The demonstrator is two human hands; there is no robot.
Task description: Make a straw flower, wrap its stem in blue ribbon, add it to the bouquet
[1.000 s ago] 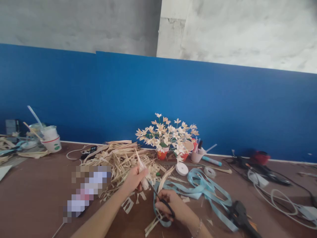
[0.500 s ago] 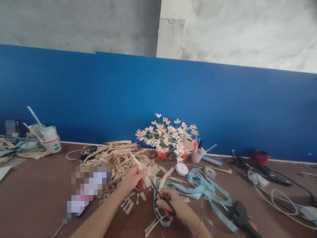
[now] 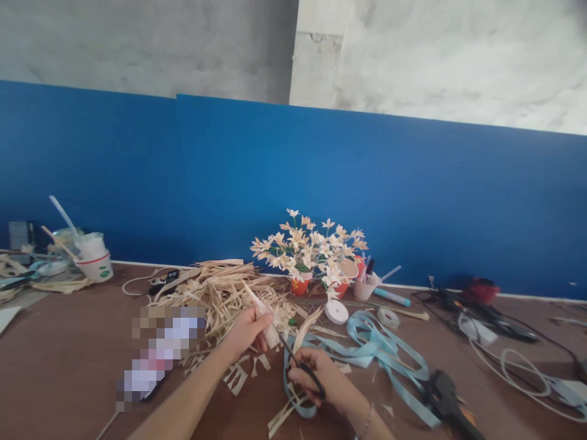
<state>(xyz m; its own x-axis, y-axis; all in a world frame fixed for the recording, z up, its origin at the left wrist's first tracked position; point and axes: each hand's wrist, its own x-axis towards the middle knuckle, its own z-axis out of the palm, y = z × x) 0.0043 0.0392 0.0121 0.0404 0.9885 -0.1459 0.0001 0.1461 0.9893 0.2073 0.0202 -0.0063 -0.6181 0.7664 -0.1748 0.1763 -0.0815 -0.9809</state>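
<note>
My left hand (image 3: 251,329) pinches a pale strip of dried husk (image 3: 270,335), its narrow tip pointing up and away from me. In my right hand (image 3: 316,373) is a pair of scissors (image 3: 310,377) with dark handles, fingers wrapped through the loops. The scissor blades reach toward the lower edge of the husk; whether they touch it I cannot tell. Behind my left hand lies a heap of dried husk strips (image 3: 220,284). Small cut husk scraps (image 3: 237,380) are scattered on the table below. A light blue ribbon (image 3: 367,348) runs beside and behind my right hand.
Husk flowers (image 3: 298,241) stand in red cups (image 3: 301,285) against the blue partition (image 3: 367,171). A white spool (image 3: 337,311) and a tape roll (image 3: 388,317) lie nearby. At right are a glue gun (image 3: 444,394) and cables (image 3: 509,373); at left, a pixelated phone-like object (image 3: 160,357) and a paper cup (image 3: 95,267).
The husk piece in my left hand has turned slightly, showing more of its lower, fanned part. Both hands stay almost where they were.
</note>
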